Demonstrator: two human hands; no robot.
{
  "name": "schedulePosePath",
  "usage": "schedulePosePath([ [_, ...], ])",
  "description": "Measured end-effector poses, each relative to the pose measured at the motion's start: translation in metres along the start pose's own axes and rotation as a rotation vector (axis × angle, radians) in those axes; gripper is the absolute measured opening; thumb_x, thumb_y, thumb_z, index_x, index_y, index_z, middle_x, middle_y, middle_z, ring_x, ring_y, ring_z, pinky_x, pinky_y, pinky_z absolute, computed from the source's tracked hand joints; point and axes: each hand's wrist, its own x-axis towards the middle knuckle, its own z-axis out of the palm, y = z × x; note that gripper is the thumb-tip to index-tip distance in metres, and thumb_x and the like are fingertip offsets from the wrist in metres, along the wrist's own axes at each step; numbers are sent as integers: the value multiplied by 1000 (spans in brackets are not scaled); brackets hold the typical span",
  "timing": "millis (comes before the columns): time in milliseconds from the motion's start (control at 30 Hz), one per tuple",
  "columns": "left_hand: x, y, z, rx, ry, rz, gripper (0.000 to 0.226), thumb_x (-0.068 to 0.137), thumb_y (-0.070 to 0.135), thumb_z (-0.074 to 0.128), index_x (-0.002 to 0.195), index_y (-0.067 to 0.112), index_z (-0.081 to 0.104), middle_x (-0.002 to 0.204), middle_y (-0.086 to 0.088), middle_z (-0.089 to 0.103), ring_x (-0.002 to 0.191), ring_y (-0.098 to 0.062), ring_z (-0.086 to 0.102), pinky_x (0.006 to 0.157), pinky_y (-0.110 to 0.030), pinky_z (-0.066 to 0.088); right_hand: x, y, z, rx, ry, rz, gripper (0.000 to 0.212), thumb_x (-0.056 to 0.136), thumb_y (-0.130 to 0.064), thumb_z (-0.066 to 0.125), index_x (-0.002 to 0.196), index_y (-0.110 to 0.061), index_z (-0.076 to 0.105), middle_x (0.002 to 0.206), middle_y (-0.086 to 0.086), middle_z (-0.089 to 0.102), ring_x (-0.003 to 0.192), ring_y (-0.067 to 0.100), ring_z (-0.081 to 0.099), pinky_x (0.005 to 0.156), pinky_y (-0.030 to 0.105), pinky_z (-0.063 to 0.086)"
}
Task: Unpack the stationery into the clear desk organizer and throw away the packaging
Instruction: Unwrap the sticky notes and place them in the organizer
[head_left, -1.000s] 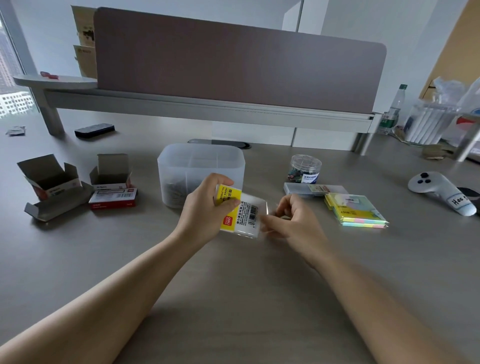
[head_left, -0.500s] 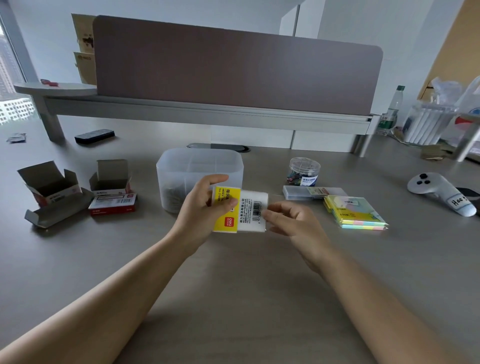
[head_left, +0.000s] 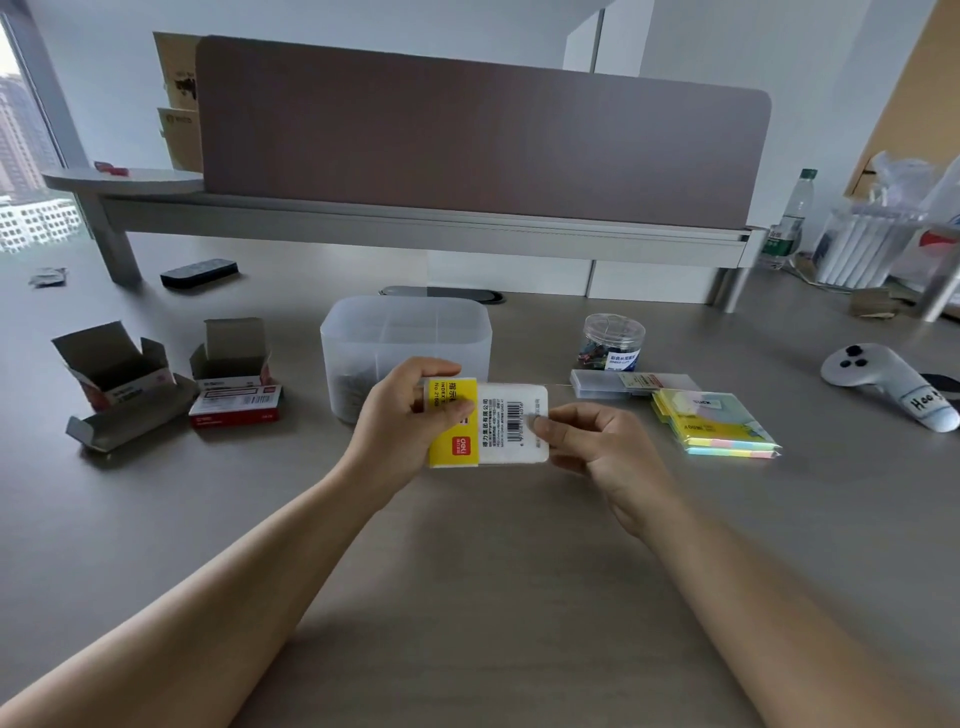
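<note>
A flat yellow-and-white packet (head_left: 501, 423) with a barcode is held above the desk, just in front of the clear desk organizer (head_left: 405, 332). My left hand (head_left: 402, 423) grips its yellow end. My right hand (head_left: 592, 441) pinches its white right edge between thumb and fingers. The organizer has dividers, and a dark heap of small items lies in its front left compartment.
Two opened cardboard boxes (head_left: 111, 376) (head_left: 234, 366) and a red box (head_left: 236, 410) lie at the left. At the right are a jar of coloured clips (head_left: 613, 343), a flat clear case (head_left: 623, 383), pastel sticky notes (head_left: 714, 423) and a white controller (head_left: 883, 384).
Both hands have turned the packet from tilted to level and lifted it a little. My right hand has closed its pinch on the packet's right edge.
</note>
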Motion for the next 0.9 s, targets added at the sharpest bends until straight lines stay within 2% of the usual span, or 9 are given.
schedulePosePath([
  [100,2,3,-9,5,74,-16,27,80,-2,59,102,13,53,77,3,60,68,-7,60,52,-10,51,0,-6,-4,-2,72,-4,15,76,-12,66,64,-20,61,62,-5,62,61,9,49,61,23,40],
  [200,2,7,-17,21,75,-49,26,81,-1,58,102,13,53,78,1,60,72,-11,59,58,-18,53,1,-10,-8,-20,77,6,12,78,-12,65,67,-16,62,34,-11,50,37,4,34,44,20,29],
  [267,0,10,-21,60,61,-57,26,81,0,58,102,13,54,79,2,60,73,-12,59,65,-24,52,1,-10,-7,-12,45,35,10,80,-13,63,71,-13,61,30,-7,47,30,4,34,36,17,28],
  [333,-4,12,-27,77,78,-55,25,81,0,58,102,13,54,79,3,59,73,-11,59,62,-23,53,1,-11,-5,2,21,64,10,83,-14,60,73,-13,59,33,-4,53,28,4,39,34,14,31],
  [433,-8,13,-40,91,113,-61,23,82,2,58,100,16,53,81,5,58,73,-8,58,53,-15,52,2,-15,-2,86,-50,62,8,85,-12,56,77,-13,56,45,-1,65,35,5,51,38,14,41],
  [533,-13,15,-52,126,134,-65,22,82,2,57,98,16,51,81,6,56,73,-7,57,48,-12,51,3,-17,0,217,-141,32,5,84,-10,56,80,-11,58,57,1,71,53,8,66,54,19,55],
  [667,-19,12,-62,213,131,-81,22,83,3,57,99,17,50,81,8,54,71,-6,56,46,-13,49,5,-16,3,283,-34,30,13,82,-15,59,70,-9,58,64,6,69,59,15,66,54,21,57],
  [767,-22,7,-66,237,103,-126,24,82,4,57,100,18,50,81,6,57,70,-7,58,46,-13,49,6,-12,5,82,70,-21,13,80,-4,61,71,-11,55,75,7,61,68,17,60,51,22,56],
  [900,-17,1,-66,354,27,-189,25,83,7,57,102,19,45,79,5,55,69,-10,59,51,-18,49,3,-12,7,-108,86,-148,19,85,-1,55,75,-16,51,80,1,55,73,13,58,48,21,56],
])
